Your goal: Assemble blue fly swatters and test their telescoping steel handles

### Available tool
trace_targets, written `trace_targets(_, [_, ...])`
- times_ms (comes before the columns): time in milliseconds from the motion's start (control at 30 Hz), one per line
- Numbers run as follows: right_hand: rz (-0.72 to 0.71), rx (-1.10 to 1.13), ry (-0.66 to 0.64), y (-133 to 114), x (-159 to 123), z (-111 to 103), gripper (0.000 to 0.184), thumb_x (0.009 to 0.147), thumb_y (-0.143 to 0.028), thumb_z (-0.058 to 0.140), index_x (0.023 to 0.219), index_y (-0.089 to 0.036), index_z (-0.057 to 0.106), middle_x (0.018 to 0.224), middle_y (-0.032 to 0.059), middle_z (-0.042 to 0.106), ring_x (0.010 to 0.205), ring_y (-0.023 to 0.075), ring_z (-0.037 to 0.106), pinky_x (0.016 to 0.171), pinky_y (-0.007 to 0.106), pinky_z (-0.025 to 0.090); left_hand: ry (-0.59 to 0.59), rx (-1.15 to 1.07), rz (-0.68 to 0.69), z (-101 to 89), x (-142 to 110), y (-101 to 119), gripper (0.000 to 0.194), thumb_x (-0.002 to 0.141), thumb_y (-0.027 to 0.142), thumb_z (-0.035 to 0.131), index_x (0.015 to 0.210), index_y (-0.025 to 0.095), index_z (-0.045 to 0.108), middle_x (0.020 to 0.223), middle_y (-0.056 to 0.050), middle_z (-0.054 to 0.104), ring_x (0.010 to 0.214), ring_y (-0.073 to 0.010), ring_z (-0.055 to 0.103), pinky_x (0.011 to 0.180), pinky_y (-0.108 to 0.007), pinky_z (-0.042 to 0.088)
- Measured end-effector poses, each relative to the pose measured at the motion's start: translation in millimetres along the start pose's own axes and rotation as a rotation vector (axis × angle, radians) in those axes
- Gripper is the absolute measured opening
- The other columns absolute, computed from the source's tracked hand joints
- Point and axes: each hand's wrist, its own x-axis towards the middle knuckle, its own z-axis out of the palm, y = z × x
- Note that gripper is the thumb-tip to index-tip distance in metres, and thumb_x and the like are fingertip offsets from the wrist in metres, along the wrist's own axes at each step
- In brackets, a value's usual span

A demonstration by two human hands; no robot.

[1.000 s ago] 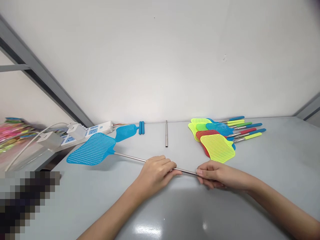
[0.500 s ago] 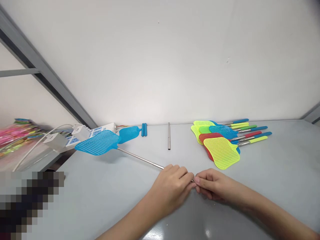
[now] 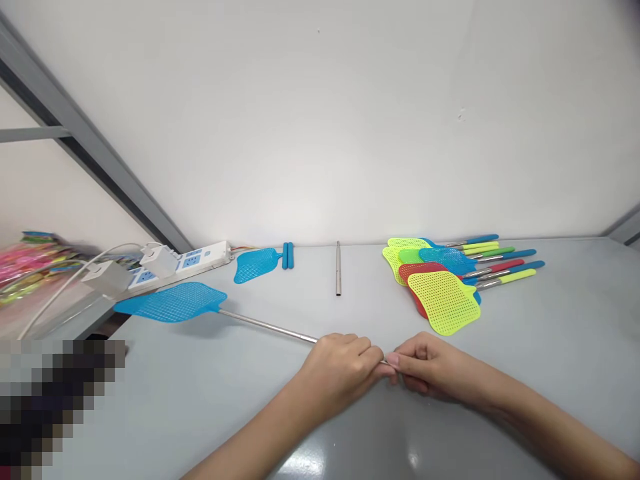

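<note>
I have the left hand (image 3: 345,363) palm down over the front of the table (image 3: 575,333), knuckles up, closed around the metal rod (image 3: 267,326) of a blue fly swatter (image 3: 173,303). The right hand (image 3: 433,367) comes in from my lower right, turned on its side, thumb and fingers narrowed to a pinch on the rod's end just beside the left hand; exactly how much of that end it covers, I can't tell. The tabletop is smooth grey with glossy reflections close to me, and runs back to a plain pale wall (image 3: 320,133). On the left I see a grey metal frame (image 3: 40,81), a white power strip (image 3: 213,253) with bulky plugs, and bright packets (image 3: 35,267) beyond. Near the wall lie a second blue mesh head (image 3: 256,265), two blue grips (image 3: 285,256) and a separate steel tube (image 3: 339,270); to the right, a fanned pile of finished-looking swatters (image 3: 443,303) in yellow, green, red and blue. The held swatter stretches leftward from the hands, its perforated, curved blue head near the power strip, its silvery rod bare.
</note>
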Motion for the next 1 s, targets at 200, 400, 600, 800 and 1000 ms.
trace_targets(200, [-0.040, 0.039, 0.050, -1, 1, 3, 0.043, 0.080, -0.048, 0.047, 0.054, -0.015, 0.049, 0.044, -0.0071, 0.031, 0.037, 0.0041, 0.019, 0.036, 0.021, 0.012, 0.097, 0.135, 0.154, -2.8, 5, -18, 0.038, 0.090, 0.037, 0.035, 0.060, 0.016, 0.045, 0.052, 0.003, 0.047, 0.046, -0.0080, 0.043, 0.045, -0.024, 0.025])
trace_targets(400, [-0.075, -0.012, 0.048, -5, -2, 1, 0.046, 0.082, -0.046, 0.046, 0.048, -0.017, 0.037, 0.043, -0.0073, 0.027, 0.040, 0.0049, 0.019, 0.038, 0.023, 0.012, 0.128, 0.192, 0.202, -8.8, 7, -22, 0.034, 0.089, 0.035, 0.040, 0.060, 0.016, 0.043, 0.052, 0.004, 0.047, 0.047, -0.0082, 0.042, 0.046, -0.024, 0.025])
trace_targets(600, [-0.082, -0.086, 0.055, -7, -3, -1, 0.046, 0.082, -0.047, 0.044, 0.048, -0.017, 0.035, 0.043, -0.0074, 0.026, 0.039, 0.0050, 0.019, 0.038, 0.023, 0.012, 0.099, 0.184, 0.183, -10.5, 6, -23, 0.036, 0.089, 0.035, 0.038, 0.060, 0.016, 0.044, 0.052, 0.004, 0.045, 0.047, -0.0078, 0.042, 0.047, -0.024, 0.025])
trace_targets(800, [-0.095, -0.120, 0.064, -7, -4, -2, 0.046, 0.081, -0.049, 0.043, 0.048, -0.017, 0.036, 0.043, -0.0073, 0.026, 0.040, 0.0054, 0.019, 0.039, 0.024, 0.012, 0.097, 0.178, 0.182, -10.6, 5, -25, 0.035, 0.089, 0.035, 0.040, 0.059, 0.016, 0.044, 0.052, 0.004, 0.044, 0.047, -0.0075, 0.041, 0.047, -0.024, 0.025])
trace_targets(1000, [-0.109, -0.154, 0.079, -7, -4, -2, 0.047, 0.083, -0.046, 0.042, 0.048, -0.017, 0.031, 0.044, -0.0076, 0.023, 0.042, 0.0055, 0.016, 0.040, 0.024, 0.010, 0.097, 0.191, 0.179, -12.5, 5, -27, 0.034, 0.088, 0.036, 0.041, 0.060, 0.017, 0.044, 0.052, 0.004, 0.044, 0.047, -0.0080, 0.041, 0.047, -0.024, 0.025])
